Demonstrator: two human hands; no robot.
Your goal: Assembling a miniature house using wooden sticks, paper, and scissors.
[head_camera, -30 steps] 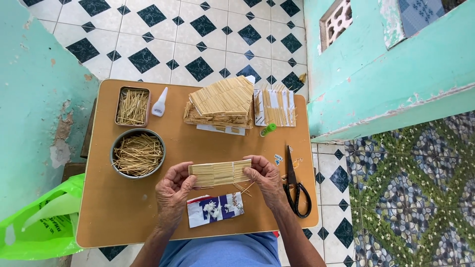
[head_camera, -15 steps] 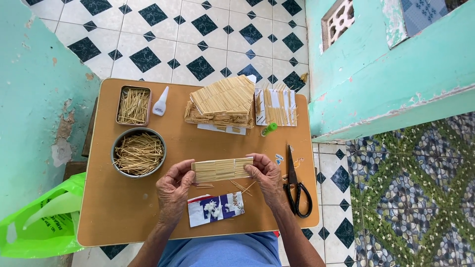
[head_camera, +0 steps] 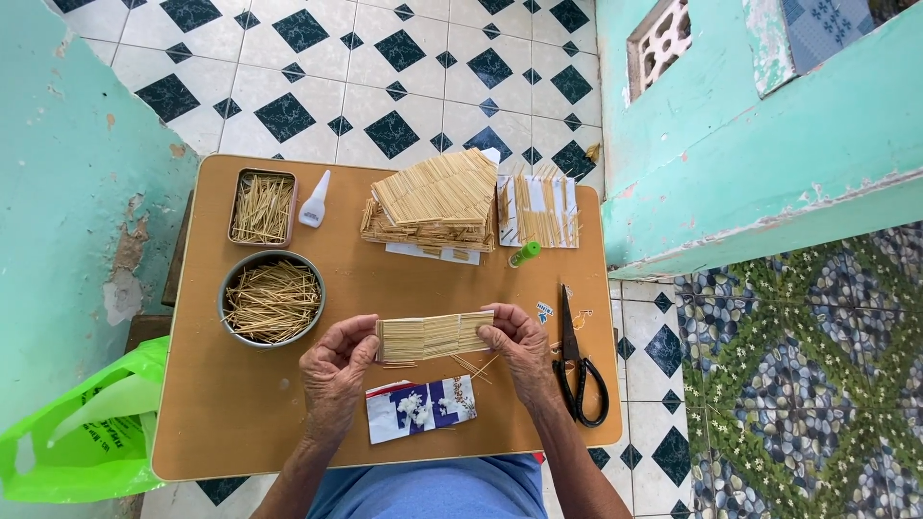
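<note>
Stick panel (head_camera: 435,337) between both hands' fingers (head_camera: 369,338)

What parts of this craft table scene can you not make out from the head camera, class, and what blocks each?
- Ends of the stick panel: covered by the left hand and right hand.
- Green bag: cut off by the frame's left edge.
- White sheets under the stick stack: mostly hidden by it.
- Scissors blade detail: too small.

Person's body: two bare forearms, no sleeves visible, no watch, rings or bands seen. Left hand (head_camera: 336,370) and right hand (head_camera: 519,351) both ungloved. Blue garment (head_camera: 433,490) (type unclear) shows just below the desk's (head_camera: 240,432) near edge.
</note>
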